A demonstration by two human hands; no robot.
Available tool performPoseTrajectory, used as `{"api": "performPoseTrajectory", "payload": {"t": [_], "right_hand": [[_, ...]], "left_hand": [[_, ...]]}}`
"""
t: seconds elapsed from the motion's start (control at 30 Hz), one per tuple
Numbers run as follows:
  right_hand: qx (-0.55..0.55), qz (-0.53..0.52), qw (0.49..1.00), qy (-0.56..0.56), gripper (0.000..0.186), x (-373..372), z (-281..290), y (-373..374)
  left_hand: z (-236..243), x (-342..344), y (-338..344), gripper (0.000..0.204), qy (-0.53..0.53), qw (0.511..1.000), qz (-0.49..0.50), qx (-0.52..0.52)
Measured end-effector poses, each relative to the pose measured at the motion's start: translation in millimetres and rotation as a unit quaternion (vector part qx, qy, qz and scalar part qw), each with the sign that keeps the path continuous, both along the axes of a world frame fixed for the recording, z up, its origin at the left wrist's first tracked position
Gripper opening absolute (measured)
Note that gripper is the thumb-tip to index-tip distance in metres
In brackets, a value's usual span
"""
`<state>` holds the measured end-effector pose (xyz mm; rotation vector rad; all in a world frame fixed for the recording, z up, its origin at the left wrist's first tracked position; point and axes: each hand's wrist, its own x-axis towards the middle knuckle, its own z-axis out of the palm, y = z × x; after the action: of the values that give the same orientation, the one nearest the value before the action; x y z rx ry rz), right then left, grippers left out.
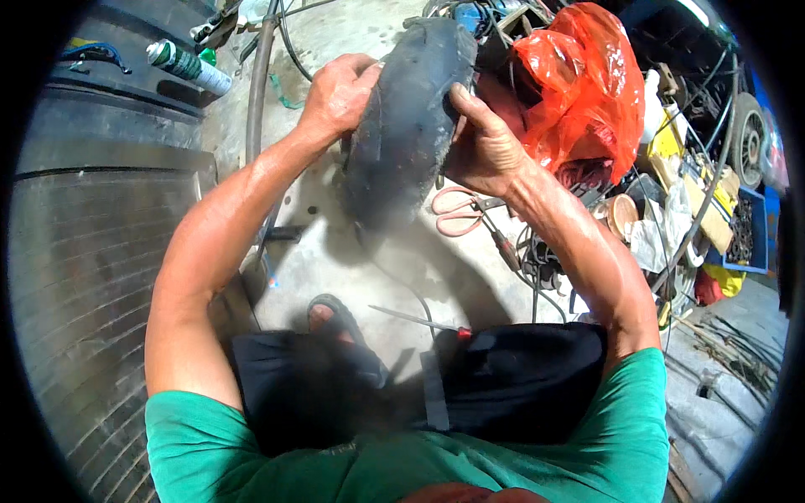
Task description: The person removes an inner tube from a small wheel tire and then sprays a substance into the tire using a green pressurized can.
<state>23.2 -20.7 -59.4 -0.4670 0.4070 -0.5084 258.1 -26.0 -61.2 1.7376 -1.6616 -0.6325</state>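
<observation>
A worn black tyre [407, 126] stands upright in front of me, its tread facing me. My left hand [342, 90] grips its left edge, with the fingertips hidden over the far side. On the opposite edge my right hand [486, 142] has its thumb up along the rubber; its fingers are out of sight behind the sidewall. Just below the right hand lie scissors with pink handles [457, 211]. A long thin metal tool with a red end [419, 320] is nearer my legs.
A red plastic bag [587, 92] sits right of the tyre. Cables, scrap and a blue crate [750, 230] clutter the right side. A spray can [189, 67] lies at the upper left, near a metal pole [260, 92]. Ribbed metal panelling [92, 277] borders the left.
</observation>
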Motion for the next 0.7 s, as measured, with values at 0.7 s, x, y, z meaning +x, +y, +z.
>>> {"api": "performPoseTrajectory", "payload": {"t": [0.7], "right_hand": [[0.008, 0.027, 1.0, -0.005, 0.08, -12.2, 4.1, -3.7]], "left_hand": [[8.0, -6.3, -15.5, 0.044, -0.133, 0.991, 0.004, -0.014]]}}
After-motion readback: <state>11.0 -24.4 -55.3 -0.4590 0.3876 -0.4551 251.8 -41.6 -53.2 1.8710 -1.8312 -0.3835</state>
